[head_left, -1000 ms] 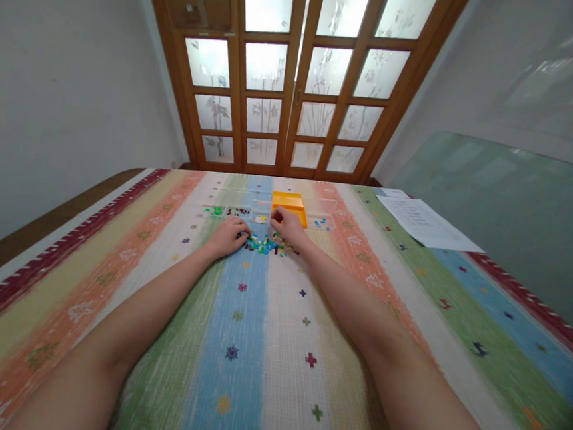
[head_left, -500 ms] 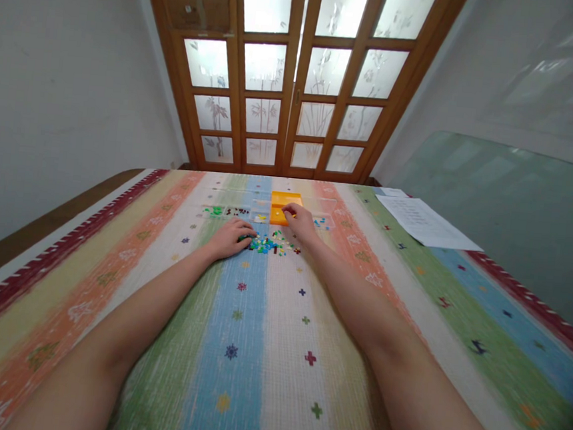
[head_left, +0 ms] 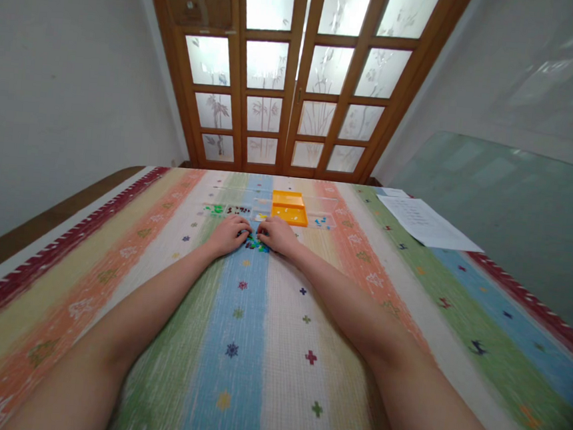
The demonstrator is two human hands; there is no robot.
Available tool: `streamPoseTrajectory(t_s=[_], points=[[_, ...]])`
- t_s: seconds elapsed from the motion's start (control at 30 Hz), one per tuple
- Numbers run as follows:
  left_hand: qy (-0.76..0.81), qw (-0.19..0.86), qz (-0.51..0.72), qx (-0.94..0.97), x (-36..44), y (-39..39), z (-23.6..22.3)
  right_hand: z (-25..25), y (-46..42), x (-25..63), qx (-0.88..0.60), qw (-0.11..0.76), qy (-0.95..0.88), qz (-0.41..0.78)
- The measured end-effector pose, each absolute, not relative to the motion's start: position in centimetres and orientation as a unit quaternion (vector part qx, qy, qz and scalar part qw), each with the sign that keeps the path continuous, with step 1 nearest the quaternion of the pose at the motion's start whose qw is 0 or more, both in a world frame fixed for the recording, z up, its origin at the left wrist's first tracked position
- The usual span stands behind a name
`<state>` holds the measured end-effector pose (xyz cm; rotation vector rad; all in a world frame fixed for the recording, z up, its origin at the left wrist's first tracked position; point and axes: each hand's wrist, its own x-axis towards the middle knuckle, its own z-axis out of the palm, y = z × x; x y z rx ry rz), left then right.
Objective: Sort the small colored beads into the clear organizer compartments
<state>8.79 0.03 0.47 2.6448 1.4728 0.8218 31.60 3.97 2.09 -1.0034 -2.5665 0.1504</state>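
A pile of tiny coloured pieces [head_left: 258, 244], mostly blue and green, lies on the striped cloth between my hands. My left hand [head_left: 229, 235] rests at the pile's left edge, its fingers curled; what the fingertips hold, if anything, is too small to make out. From the right, my right hand [head_left: 277, 234] reaches over the pile with its fingers bent down into it, hiding part of it. Its fingertips are close together, and I cannot see what is between them. Just beyond stands an orange box [head_left: 296, 217] with its lid up and a few small pale pieces inside.
Clear plastic boxes flank the orange one, holding green pieces [head_left: 214, 209], dark brown pieces [head_left: 238, 211] and blue pieces [head_left: 320, 222]. White paper sheets [head_left: 426, 224] lie at the table's right side. A striped tablecloth [head_left: 281, 388] covers the table, and wooden glazed doors [head_left: 291, 95] stand behind it.
My right hand has moved from over the orange box down and left to the pile, close to my left hand. The left hand has barely shifted.
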Motion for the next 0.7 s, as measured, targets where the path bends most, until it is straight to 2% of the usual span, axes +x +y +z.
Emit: streamPoseTrajectory(t_s=[0.23, 0.43, 0.7], points=[[0.517, -0.009, 0.262, 0.815, 8.6, 0.1, 0.6, 1.8, 4.2, 31.7, -0.386, 0.184, -0.903, 0.038], [0.515, -0.007, 0.263, 0.816, 8.5, 0.0, 0.6, 1.7, 4.5, 31.8, -0.378, 0.201, -0.9, 0.076], [0.505, 0.0, 0.269, 0.82, 8.6, 0.0, 0.6, 1.8, 5.3, 32.5, -0.421, 0.307, -0.842, 0.139]])
